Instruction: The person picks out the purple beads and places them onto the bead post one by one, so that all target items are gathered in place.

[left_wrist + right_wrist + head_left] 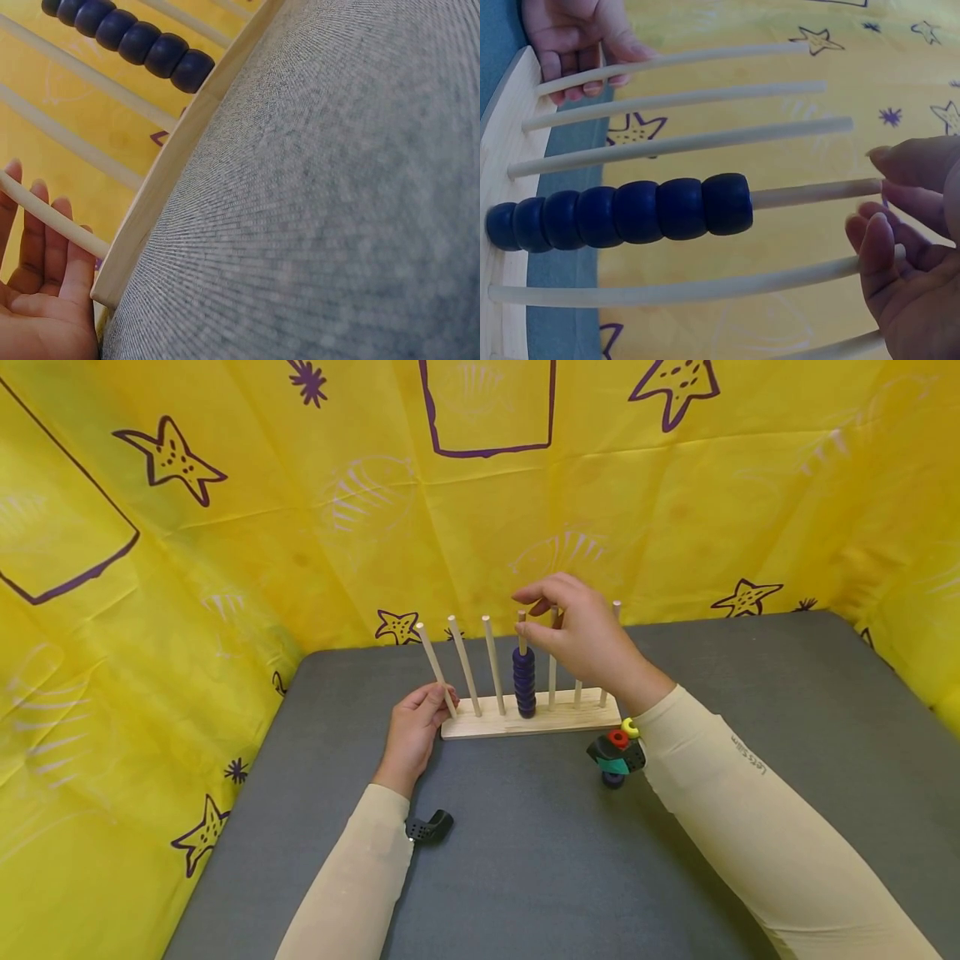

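Note:
A wooden peg rack (491, 725) stands on the table with a row of upright pegs. Dark blue beads (524, 685) are stacked on the middle peg (817, 193), whose upper end is bare. At the rack's left end, my left hand (415, 718) holds the leftmost peg (60, 219) low down, thumb on one side and fingers behind it. My right hand (585, 639) is at the top of the middle peg, thumb and fingers spread apart around its tip, with no bead between them. In the head view it hides parts of the pegs to the right.
Beside my right wrist lie a yellow bead (630, 727), a red bead (618, 738) and a dark blue bead (612, 779), partly covered by the wrist camera (602, 749). A grey table (510, 860) lies beneath. Yellow patterned cloth (480, 527) hangs behind the rack and at both sides.

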`<state>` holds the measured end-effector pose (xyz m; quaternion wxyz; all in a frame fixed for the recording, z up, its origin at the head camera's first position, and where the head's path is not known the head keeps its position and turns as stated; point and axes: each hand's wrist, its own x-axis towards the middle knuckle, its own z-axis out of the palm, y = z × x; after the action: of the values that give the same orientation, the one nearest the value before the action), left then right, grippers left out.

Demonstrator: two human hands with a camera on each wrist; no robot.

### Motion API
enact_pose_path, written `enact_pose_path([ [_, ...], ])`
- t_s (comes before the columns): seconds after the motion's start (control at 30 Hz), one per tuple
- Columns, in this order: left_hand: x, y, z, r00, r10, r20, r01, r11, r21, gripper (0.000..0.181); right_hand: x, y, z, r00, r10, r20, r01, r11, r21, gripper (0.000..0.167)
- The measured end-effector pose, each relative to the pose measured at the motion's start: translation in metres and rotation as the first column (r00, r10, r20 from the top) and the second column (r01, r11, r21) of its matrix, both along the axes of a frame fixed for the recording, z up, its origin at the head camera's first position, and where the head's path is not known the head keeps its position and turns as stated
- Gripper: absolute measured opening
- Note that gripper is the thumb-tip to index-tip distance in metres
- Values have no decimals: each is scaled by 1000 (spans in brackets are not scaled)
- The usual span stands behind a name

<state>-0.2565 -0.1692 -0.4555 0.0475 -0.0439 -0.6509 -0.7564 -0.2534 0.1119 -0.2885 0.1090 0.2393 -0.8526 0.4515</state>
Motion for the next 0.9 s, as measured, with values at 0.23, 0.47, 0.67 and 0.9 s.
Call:
enact_pose_path([
  [0.23, 0, 0, 0, 1000, 8, 8, -8, 1000, -7, 41, 0, 3, -2, 999, 44, 15, -43, 997, -64, 33],
  [0.47, 0, -1, -1, 1000, 3, 8, -3, 1000, -9, 40, 2, 9, -3, 986, 143, 81, -121, 966, -227, 36],
  [0.67, 0, -1, -1, 1000, -4, 7, 4, 1000, -5, 40, 3, 14, 0, 969, 237, 68, -201, 918, -341, 51],
  [0.9, -1, -1, -2, 1000, -5, 7, 5, 1000, -6, 42, 3, 20, 0, 963, 263, 51, -226, 899, -374, 59],
])
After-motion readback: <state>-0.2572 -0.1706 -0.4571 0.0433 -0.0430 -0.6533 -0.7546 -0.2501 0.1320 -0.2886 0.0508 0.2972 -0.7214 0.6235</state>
